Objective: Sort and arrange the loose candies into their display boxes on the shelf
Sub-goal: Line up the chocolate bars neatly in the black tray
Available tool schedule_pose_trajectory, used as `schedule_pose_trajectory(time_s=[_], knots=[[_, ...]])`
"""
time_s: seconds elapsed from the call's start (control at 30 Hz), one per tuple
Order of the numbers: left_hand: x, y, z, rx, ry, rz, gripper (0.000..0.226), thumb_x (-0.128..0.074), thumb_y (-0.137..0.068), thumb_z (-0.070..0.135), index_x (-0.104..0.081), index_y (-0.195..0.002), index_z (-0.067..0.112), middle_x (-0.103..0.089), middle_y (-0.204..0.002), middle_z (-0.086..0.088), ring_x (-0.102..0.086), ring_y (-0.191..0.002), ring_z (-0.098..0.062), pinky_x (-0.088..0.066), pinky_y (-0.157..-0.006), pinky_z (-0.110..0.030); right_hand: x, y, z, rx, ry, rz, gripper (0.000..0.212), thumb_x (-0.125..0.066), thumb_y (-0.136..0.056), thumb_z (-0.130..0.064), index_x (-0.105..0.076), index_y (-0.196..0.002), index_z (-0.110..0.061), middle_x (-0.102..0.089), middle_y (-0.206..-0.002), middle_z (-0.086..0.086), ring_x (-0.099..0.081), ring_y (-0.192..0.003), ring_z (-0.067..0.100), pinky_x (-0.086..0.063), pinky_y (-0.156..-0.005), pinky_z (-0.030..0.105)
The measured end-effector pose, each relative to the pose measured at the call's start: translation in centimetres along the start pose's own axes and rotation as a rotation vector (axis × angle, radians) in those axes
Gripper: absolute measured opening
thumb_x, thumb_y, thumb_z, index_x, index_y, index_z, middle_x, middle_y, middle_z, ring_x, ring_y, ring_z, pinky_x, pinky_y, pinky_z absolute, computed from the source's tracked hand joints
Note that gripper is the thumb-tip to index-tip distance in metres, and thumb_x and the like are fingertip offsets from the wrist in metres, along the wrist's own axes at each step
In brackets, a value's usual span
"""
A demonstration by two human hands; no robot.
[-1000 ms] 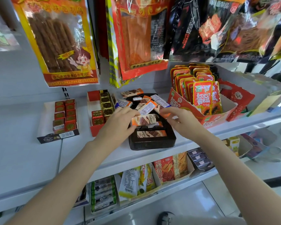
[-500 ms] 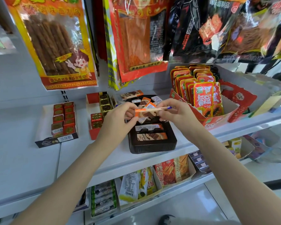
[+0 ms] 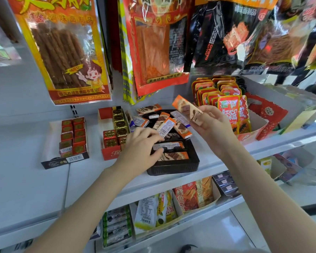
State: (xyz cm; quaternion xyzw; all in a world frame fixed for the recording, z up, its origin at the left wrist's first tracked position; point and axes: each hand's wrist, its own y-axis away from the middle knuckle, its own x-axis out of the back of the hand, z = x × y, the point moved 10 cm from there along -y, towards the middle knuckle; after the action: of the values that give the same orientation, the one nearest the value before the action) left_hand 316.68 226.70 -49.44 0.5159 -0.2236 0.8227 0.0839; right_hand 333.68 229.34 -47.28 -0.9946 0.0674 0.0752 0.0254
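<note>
Black tray (image 3: 173, 168) at the front edge of the white shelf (image 3: 91, 172), heaped with orange-and-brown candy bars (image 3: 173, 155): two flat and aligned near the tray's front wall, the rest jumbled and overlapping toward its rear. Right hand (image 3: 211, 123) raised above the tray's rear right corner, thumb and fingers pinching one orange candy bar (image 3: 187, 109) clear of the heap, tilted with its orange end up and left. Left hand (image 3: 141, 143) low over the tray's left side, fingers curled and pinching another bar (image 3: 165, 127) label side up, fingertips among the loose pile. Just left of the tray, almost touching, a red display box (image 3: 109, 153) with gold and red foil cubes (image 3: 117, 125); partly hidden by the left hand. Farther left of the tray, well apart, a flat carton of red squares (image 3: 72, 137) with bare shelf between. Right of the tray, close by, a red-and-white carton of upright orange sachets (image 3: 228, 106), directly behind the right hand. Above and behind the tray, large hanging snack bags (image 3: 62, 50) dropping low over the shelf's back. Narrow strip of open shelf before the tray's front wall; wider bare shelf far to its left. Below the tray, a lower shelf of packets (image 3: 171, 205).
</note>
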Motion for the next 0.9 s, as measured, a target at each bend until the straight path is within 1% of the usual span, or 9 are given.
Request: schedule_pose_trajectory(time_s=[0.1,0.13,0.2,0.33,0.53,0.63,0.7,0.8,0.9], knots=[[-2.0,-1.0,0.6,-0.001,-0.124,-0.087,0.038,-0.043,-0.091,0.046,-0.053,-0.124,0.031,-0.030,-0.142,0.009,-0.014,-0.133,-0.016,-0.007,-0.111,-0.039,0.5,0.0,-0.2,0.080,0.298,-0.025,0.012,-0.055,-0.087,-0.003,-0.060,-0.089,-0.013,-0.061,-0.096,0.016,-0.063,-0.087,0.022,-0.056,-0.066,0.023],[-2.3,-1.3,0.8,-0.008,-0.151,-0.093,0.038,-0.043,-0.090,0.048,-0.055,-0.123,0.032,-0.028,-0.144,0.009,-0.013,-0.134,-0.017,-0.005,-0.112,-0.041,0.5,0.0,-0.2,0.124,0.444,-0.024,0.011,-0.055,-0.087,-0.003,-0.059,-0.090,-0.013,-0.061,-0.095,0.017,-0.064,-0.083,0.021,-0.058,-0.064,0.027],[-2.7,-1.7,1.2,-0.028,-0.186,-0.081,0.039,-0.043,-0.089,0.051,-0.057,-0.120,0.031,-0.027,-0.144,0.009,-0.012,-0.135,-0.018,-0.002,-0.112,-0.042,0.6,0.0,0.4,0.176,0.647,0.000,0.012,-0.056,-0.087,-0.004,-0.054,-0.088,-0.016,-0.060,-0.100,0.018,-0.065,-0.087,0.025,-0.059,-0.068,0.040],[-3.1,-2.2,1.3,-0.009,-0.217,-0.076,0.043,-0.042,-0.088,0.054,-0.061,-0.116,0.027,-0.023,-0.146,0.008,-0.009,-0.136,-0.018,0.003,-0.111,-0.044,0.7,0.3,2.3,0.210,0.782,0.045,0.017,-0.050,-0.089,-0.001,-0.040,-0.090,-0.014,-0.050,-0.107,0.012,-0.058,-0.101,0.027,-0.057,-0.074,0.041],[-4.4,-2.4,1.2,0.075,-0.232,-0.164,0.048,-0.037,-0.090,0.054,-0.057,-0.122,0.023,-0.012,-0.151,0.005,-0.003,-0.139,-0.023,0.006,-0.112,-0.049,0.5,0.2,2.7,0.271,0.833,0.042,0.020,-0.047,-0.089,0.000,-0.035,-0.092,-0.015,-0.047,-0.108,0.014,-0.055,-0.102,0.031,-0.056,-0.072,0.046],[-4.4,-2.8,1.2,0.074,-0.229,-0.187,0.047,-0.041,-0.089,0.053,-0.056,-0.122,0.023,-0.015,-0.149,0.005,-0.008,-0.136,-0.023,0.002,-0.112,-0.048,0.7,0.0,3.1,0.187,0.716,0.002,0.017,-0.045,-0.090,0.001,-0.035,-0.092,-0.012,-0.047,-0.110,0.015,-0.055,-0.101,0.024,-0.059,-0.065,0.029],[-4.0,-3.1,1.1,0.089,-0.206,-0.158,0.045,-0.047,-0.085,0.055,-0.061,-0.115,0.025,-0.021,-0.145,0.005,-0.013,-0.133,-0.022,-0.003,-0.111,-0.045,0.9,0.1,3.3,0.128,0.595,-0.010,0.016,-0.044,-0.091,0.002,-0.034,-0.092,-0.010,-0.045,-0.109,0.013,-0.054,-0.098,0.018,-0.058,-0.062,0.022],[-3.0,-3.4,1.1,0.099,-0.224,-0.062,0.044,-0.052,-0.080,0.060,-0.068,-0.100,0.024,-0.030,-0.140,0.008,-0.019,-0.129,-0.019,-0.008,-0.109,-0.042,1.3,0.1,3.6,0.091,0.505,0.003,0.015,-0.044,-0.092,0.003,-0.035,-0.093,-0.009,-0.045,-0.108,0.013,-0.057,-0.093,0.014,-0.058,-0.064,0.023],[-2.3,-3.0,0.7,0.083,-0.306,-0.037,0.051,-0.050,-0.078,0.065,-0.070,-0.100,0.024,-0.028,-0.144,0.009,-0.016,-0.133,-0.019,-0.002,-0.112,-0.047,1.3,0.1,3.6,0.114,0.523,-0.005,0.014,-0.044,-0.092,0.002,-0.035,-0.092,-0.010,-0.047,-0.105,0.013,-0.057,-0.085,0.007,-0.058,-0.063,0.021]])
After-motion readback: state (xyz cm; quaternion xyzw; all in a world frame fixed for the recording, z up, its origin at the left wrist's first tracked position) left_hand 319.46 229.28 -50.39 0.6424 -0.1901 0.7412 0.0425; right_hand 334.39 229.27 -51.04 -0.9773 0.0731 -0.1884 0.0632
